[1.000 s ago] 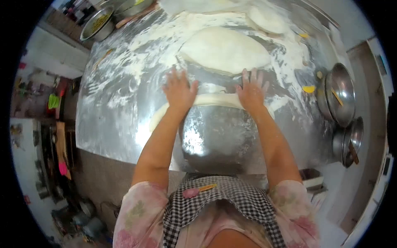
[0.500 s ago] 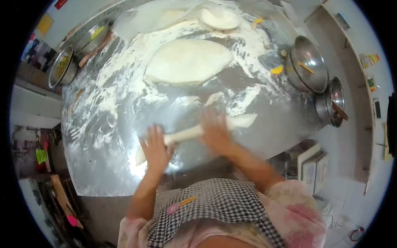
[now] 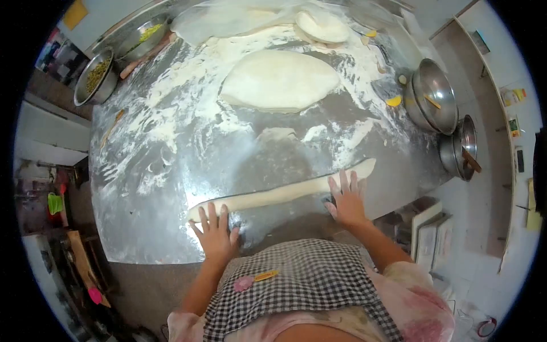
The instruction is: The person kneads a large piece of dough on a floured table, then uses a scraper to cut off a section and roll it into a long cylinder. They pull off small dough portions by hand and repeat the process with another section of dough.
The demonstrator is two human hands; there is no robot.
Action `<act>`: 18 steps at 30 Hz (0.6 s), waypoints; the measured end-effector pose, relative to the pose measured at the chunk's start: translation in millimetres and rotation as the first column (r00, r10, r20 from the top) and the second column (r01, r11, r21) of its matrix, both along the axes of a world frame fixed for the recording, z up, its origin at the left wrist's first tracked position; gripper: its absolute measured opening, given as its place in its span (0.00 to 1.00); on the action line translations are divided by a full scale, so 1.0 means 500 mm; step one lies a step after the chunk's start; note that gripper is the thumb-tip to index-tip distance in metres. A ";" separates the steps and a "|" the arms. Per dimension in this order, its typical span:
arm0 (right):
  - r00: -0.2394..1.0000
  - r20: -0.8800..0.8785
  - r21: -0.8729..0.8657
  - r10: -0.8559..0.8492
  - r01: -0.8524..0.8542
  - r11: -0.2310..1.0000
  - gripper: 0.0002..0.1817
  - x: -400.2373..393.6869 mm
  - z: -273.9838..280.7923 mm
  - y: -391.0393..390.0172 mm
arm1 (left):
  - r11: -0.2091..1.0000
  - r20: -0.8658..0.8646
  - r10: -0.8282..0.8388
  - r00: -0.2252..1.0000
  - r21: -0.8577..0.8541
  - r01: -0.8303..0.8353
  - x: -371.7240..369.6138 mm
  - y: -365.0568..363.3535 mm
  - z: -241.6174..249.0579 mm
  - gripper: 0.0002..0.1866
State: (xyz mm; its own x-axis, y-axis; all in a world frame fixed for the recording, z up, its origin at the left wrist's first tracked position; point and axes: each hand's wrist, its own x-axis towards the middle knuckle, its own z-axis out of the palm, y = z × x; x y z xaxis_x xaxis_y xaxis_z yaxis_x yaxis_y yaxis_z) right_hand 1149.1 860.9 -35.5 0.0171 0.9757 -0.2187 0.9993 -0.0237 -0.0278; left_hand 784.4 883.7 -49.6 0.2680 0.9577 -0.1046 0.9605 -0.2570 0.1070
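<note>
A long pale dough roll point(image 3: 273, 195) lies slantwise across the metal table, its right end farther from me. My left hand point(image 3: 216, 235) rests with spread fingertips on its left end. Near the right end, my right hand point(image 3: 347, 200) touches the roll, fingers apart and palm toward the table edge. Neither hand grips anything. Beyond the roll, a large flat oval of dough point(image 3: 280, 81) lies on the floured surface.
Bowls with green food point(image 3: 98, 77) and yellow-green food point(image 3: 143, 40) stand at the back left. Steel bowls point(image 3: 436, 94) line the right edge. A flour-filled dish point(image 3: 322, 27) and a clear plastic sheet point(image 3: 219, 21) are at the back. Flour covers much of the metal table point(image 3: 142, 228).
My right hand has moved right along the roll, from its middle to near its right end. The roll looks longer and more even. My left hand stays near the left end.
</note>
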 end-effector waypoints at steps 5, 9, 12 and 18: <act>0.994 0.077 0.180 -0.072 0.057 0.982 0.36 0.040 -0.054 0.142 | 0.964 0.017 0.214 0.977 0.161 -0.214 0.021 0.191 -0.029 0.34; 0.974 0.025 0.310 -0.224 0.206 0.928 0.32 0.100 -0.053 0.335 | 0.894 0.124 0.387 0.914 0.192 -0.405 0.013 0.323 -0.031 0.32; 0.978 0.060 0.318 -0.198 0.169 0.933 0.31 0.124 -0.051 0.344 | 0.931 -0.004 0.339 0.941 0.142 -0.335 -0.002 0.267 -0.040 0.32; 0.992 -0.119 0.162 0.039 -0.020 0.987 0.41 0.127 -0.018 0.076 | 0.981 0.435 0.170 0.884 -0.162 -0.108 0.206 0.137 0.035 0.19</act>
State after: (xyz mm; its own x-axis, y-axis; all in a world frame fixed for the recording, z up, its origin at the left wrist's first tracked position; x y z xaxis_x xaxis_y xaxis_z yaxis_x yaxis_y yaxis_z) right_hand 1212.7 899.0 -44.4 -0.0292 0.9979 -0.0579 0.9885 0.0203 -0.1501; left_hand 887.2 952.1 -32.1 0.1806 0.9747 -0.1315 0.8286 -0.0787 0.5544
